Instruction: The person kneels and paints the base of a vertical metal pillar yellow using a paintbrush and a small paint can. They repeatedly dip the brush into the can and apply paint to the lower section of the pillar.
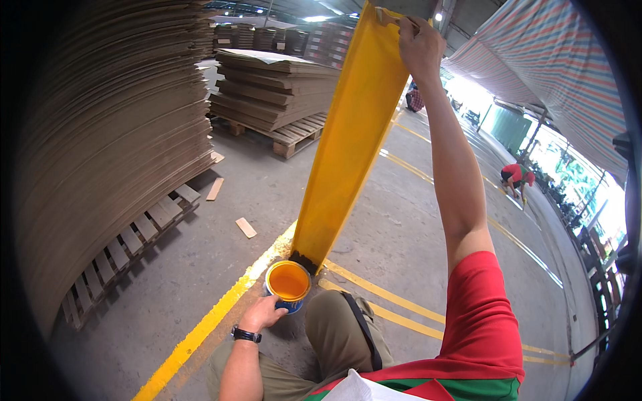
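Note:
A tall yellow steel column [354, 127] stands before me, dark at its foot. High up, my right hand [421, 48] is closed round a paintbrush [386, 18], whose bristles meet the column's face near the top. Down by the column's base, an open paint can [294, 306] with a blue outside holds orange-yellow paint [288, 281]. My left hand [262, 313], with a black watch on the wrist, grips the near left side of this can; some of its fingers are hidden.
Tall cardboard stacks [120, 134] on a wooden pallet [134, 240] rise at the left. Behind stands another stack [274, 90] on a pallet. Yellow floor lines [200, 334] run past the column's foot. A person in red [516, 175] crouches at the far right. Two wood pieces [245, 228] lie on the floor.

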Motion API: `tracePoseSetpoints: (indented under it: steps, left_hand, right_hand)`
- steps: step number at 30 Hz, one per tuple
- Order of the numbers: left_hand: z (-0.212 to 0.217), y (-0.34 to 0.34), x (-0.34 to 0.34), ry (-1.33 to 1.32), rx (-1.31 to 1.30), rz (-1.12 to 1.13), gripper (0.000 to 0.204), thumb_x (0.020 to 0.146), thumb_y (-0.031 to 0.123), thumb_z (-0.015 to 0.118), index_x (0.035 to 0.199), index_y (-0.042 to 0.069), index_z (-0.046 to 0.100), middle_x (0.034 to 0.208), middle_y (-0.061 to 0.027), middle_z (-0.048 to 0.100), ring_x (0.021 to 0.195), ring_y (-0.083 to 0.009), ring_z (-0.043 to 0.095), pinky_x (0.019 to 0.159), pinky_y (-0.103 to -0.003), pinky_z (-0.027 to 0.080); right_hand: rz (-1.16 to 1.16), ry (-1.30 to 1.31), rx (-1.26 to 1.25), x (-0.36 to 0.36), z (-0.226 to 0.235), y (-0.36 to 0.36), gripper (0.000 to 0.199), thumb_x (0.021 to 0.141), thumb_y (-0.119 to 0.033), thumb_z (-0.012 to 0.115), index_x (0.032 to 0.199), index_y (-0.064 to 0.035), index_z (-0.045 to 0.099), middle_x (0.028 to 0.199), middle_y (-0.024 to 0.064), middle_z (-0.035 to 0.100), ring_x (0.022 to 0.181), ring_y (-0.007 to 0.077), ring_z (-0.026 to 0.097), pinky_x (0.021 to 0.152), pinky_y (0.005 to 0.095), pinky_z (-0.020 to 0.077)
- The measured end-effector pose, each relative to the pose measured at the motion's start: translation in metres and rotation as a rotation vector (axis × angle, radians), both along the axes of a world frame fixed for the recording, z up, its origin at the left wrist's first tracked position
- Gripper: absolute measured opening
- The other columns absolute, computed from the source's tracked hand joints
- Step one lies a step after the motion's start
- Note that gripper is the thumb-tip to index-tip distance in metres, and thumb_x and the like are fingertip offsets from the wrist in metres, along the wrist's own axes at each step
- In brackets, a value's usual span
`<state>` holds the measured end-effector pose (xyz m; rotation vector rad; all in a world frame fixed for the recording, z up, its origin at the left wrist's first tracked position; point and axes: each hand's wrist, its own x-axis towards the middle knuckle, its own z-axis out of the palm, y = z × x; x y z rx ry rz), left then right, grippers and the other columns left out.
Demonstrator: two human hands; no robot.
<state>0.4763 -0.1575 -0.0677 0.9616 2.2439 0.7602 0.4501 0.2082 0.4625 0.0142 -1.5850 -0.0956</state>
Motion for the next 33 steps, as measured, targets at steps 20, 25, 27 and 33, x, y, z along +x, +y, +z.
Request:
tracePoseSetpoints:
  steps: [20, 25, 27, 33]
  left_hand:
    - [-0.006, 0.002, -0.005, -0.006, -0.004, -0.020, 0.050, 0.094, 0.034, 0.074, 0.136, 0.011, 0.066, 0.129, -0.0240, 0.070, 0.123, -0.0419, 0.065, 0.104, -0.051, 0.052]
    - [-0.005, 0.002, -0.005, -0.008, -0.012, -0.021, 0.050, 0.094, 0.034, 0.074, 0.137, 0.010, 0.066, 0.129, -0.0238, 0.070, 0.123, -0.0420, 0.065, 0.104, -0.051, 0.052]
    - [-0.003, 0.001, -0.004, -0.020, -0.007, -0.012, 0.050, 0.094, 0.034, 0.074, 0.137, 0.011, 0.066, 0.129, -0.0238, 0.070, 0.122, -0.0420, 0.065, 0.104, -0.051, 0.052]
    - [0.006, -0.001, -0.001, -0.010, -0.030, 0.002, 0.051, 0.093, 0.035, 0.074, 0.137, 0.011, 0.066, 0.129, -0.0237, 0.070, 0.123, -0.0419, 0.065, 0.104, -0.052, 0.052]
  right_hand:
    - [-0.033, -0.005, 0.072, 0.012, -0.001, -0.002, 0.030, 0.099, -0.030, 0.066, 0.111, -0.0043, 0.078, 0.089, 0.0143, 0.079, 0.084, 0.0325, 0.076, 0.080, 0.0410, 0.0577]
    - [-0.001, -0.036, 0.049, 0.003, 0.001, -0.003, 0.028, 0.099, -0.029, 0.067, 0.112, -0.0055, 0.078, 0.087, 0.0163, 0.078, 0.079, 0.0341, 0.076, 0.076, 0.0403, 0.0582]
    - [-0.032, -0.029, 0.051, -0.003, 0.000, -0.006, 0.028, 0.099, -0.027, 0.068, 0.112, -0.0049, 0.078, 0.086, 0.0167, 0.078, 0.078, 0.0343, 0.076, 0.075, 0.0402, 0.0586]
    - [-0.022, -0.054, 0.134, 0.003, -0.005, -0.007, 0.027, 0.099, -0.026, 0.069, 0.111, -0.0035, 0.077, 0.088, 0.0165, 0.078, 0.080, 0.0344, 0.077, 0.076, 0.0406, 0.0592]
